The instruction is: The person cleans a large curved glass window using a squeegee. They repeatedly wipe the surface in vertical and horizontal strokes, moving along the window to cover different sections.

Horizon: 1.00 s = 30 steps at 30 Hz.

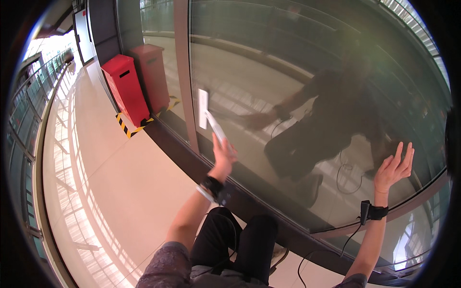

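Note:
My left hand (222,158) grips the handle of a white window squeegee (203,109). Its long head lies upright along the glass, near the left frame. A large dark glass pane (245,82) fills the space before me and reflects my body and arms. Off to the right, my right hand (394,169) holds nothing, its fingers spread and raised beside the pane. Whether it touches the glass, I cannot tell. Both wrists wear black straps with small devices, and a thin cable runs from the right one.
A red box with a slot (126,90) stands left along the wall, with black-and-yellow floor tape (126,127) around its base. A brown vertical frame (184,72) and a dark sill (180,151) border the pane. A curved railing (39,162) follows the walkway's far left.

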Tool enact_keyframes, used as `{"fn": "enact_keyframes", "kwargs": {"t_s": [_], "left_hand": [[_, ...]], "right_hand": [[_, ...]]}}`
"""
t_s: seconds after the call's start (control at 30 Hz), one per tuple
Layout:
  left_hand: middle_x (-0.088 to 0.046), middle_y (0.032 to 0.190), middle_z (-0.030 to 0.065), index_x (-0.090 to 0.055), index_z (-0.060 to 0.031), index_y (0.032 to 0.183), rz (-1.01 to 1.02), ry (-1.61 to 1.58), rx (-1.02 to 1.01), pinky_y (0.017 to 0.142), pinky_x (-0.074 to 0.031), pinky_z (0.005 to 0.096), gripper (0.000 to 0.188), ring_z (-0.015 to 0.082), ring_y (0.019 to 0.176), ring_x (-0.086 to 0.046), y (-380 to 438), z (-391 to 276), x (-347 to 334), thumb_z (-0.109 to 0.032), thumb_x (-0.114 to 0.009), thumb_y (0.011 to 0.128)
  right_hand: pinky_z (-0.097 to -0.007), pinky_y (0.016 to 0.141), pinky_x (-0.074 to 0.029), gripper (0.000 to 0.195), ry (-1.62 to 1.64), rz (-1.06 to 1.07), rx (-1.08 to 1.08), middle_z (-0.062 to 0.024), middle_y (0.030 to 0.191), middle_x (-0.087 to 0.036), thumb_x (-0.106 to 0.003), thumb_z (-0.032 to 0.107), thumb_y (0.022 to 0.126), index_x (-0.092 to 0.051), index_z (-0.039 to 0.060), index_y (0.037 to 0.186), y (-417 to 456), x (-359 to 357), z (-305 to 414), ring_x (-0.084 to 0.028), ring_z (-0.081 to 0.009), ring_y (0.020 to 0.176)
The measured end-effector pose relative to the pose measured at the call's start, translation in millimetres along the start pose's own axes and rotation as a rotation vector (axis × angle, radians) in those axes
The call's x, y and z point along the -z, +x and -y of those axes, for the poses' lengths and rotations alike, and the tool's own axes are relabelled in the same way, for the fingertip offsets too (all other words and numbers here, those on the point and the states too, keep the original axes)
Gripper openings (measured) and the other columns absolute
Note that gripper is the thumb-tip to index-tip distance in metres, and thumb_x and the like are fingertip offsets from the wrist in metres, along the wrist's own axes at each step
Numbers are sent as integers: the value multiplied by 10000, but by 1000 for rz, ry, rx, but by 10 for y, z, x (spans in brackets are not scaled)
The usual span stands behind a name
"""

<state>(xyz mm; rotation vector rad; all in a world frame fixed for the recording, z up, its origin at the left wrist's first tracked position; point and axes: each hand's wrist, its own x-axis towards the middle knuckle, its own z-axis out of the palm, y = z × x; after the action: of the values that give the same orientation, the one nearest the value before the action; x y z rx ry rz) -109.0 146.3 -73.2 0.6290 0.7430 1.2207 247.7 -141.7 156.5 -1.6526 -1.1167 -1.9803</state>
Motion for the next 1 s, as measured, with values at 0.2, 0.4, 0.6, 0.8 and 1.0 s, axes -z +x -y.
{"fn": "enact_keyframes", "kwargs": {"t_s": [0.2,0.4,0.6,0.8,1.0], "left_hand": [[-529,762,38,-106,-423,1566,-16,127,298,409,-326,230,654,130,519,-492,-1014,765,102,-296,-473,1040],[-513,820,37,-161,-416,1541,-51,-54,205,420,-335,221,583,136,534,-464,44,268,629,-346,-465,1048],[-508,840,49,-135,-416,1538,-81,-93,166,428,-331,228,585,150,573,-483,369,255,677,-368,-455,1050],[-539,786,58,-116,-413,1557,-81,-2,349,415,-366,247,605,152,532,-520,-805,1157,236,-371,-446,1052],[-526,759,71,-167,-492,1522,-127,-27,466,401,-335,257,567,177,508,-486,-494,1082,693,-409,-457,1042]], "right_hand": [[-417,1001,-342,507,-12,12,11,-119,1494,-452,-543,24,897,-531,99,1399,-13,31,-57,-454,-320,1329],[-410,1015,-339,490,-7,-7,22,-121,1488,-461,-539,23,900,-547,83,1385,-18,24,-63,-456,-313,1329],[-415,1030,-333,485,6,1,21,-138,1488,-455,-529,22,901,-541,68,1384,11,7,28,-454,-328,1330],[-406,1026,-335,448,-22,-21,37,-120,1481,-472,-511,75,942,-546,80,1389,-3,14,-50,-463,-300,1330],[-398,1025,-330,446,-12,-21,44,-121,1479,-477,-516,76,946,-549,83,1391,-26,9,-49,-466,-290,1329]]}}
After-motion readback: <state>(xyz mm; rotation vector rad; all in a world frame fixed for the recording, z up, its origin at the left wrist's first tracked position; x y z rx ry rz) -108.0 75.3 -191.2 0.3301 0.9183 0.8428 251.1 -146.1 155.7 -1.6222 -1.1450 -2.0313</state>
